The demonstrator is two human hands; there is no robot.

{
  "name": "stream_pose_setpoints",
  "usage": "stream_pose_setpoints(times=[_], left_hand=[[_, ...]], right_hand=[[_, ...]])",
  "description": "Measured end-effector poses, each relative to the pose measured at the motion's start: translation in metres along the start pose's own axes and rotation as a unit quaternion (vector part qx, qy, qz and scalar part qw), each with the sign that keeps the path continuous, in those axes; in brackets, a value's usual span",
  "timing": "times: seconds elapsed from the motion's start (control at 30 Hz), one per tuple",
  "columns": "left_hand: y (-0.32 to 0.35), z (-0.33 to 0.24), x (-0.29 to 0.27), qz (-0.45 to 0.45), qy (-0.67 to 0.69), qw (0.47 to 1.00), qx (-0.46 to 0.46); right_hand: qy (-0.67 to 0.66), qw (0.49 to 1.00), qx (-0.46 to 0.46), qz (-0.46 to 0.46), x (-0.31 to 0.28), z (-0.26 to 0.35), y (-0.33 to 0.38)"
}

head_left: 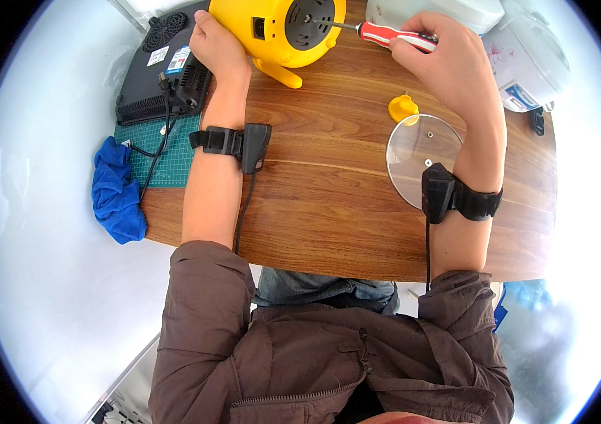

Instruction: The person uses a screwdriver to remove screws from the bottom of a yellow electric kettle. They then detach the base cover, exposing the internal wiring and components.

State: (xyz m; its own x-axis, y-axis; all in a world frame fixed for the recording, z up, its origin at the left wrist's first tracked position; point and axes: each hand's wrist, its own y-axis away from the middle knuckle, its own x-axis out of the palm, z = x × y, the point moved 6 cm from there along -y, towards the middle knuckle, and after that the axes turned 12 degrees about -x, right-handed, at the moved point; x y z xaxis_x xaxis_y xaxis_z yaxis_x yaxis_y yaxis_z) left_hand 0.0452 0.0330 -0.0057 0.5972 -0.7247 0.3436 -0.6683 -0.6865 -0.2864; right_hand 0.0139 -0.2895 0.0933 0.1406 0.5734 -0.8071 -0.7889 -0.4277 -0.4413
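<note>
A yellow electric pot [266,44] lies on its side at the far edge of view, its round black base plate [309,22] turned toward me and its yellow handle [278,72] low on the table. My left hand [221,48] steadies the pot from its left side; some fingers are hidden behind it. Closed around the red-and-white grip of a screwdriver [392,35], my right hand [445,60] keeps the tool level. The metal shaft points left, with its tip at the middle of the base plate.
A round glass lid [410,166] lies under my right forearm, beside a yellow lid knob [404,108]. Leftward are a black appliance [148,85] with a cable, a green cutting mat [173,159] and a blue cloth [117,191]. White containers [527,56] stand far right.
</note>
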Motion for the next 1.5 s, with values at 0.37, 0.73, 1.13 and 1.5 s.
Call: stream_pose_setpoints(times=[0.37, 0.73, 1.13, 1.5], left_hand=[[0.001, -0.001, 0.001, -0.002, -0.001, 1.000, -0.010], [-0.001, 0.001, -0.001, -0.005, -0.002, 1.000, -0.004], [-0.003, 0.004, -0.007, -0.015, 0.035, 0.999, -0.035], [-0.004, 0.005, -0.010, -0.022, 0.060, 0.996, -0.055]], right_hand=[[0.008, 1.000, -0.010, -0.003, 0.002, -0.002, -0.001], [-0.043, 0.998, 0.002, -0.040, -0.011, 0.013, -0.001], [-0.123, 0.976, -0.105, -0.145, -0.018, 0.036, -0.002], [-0.062, 0.994, -0.006, -0.090, -0.015, 0.028, -0.005]])
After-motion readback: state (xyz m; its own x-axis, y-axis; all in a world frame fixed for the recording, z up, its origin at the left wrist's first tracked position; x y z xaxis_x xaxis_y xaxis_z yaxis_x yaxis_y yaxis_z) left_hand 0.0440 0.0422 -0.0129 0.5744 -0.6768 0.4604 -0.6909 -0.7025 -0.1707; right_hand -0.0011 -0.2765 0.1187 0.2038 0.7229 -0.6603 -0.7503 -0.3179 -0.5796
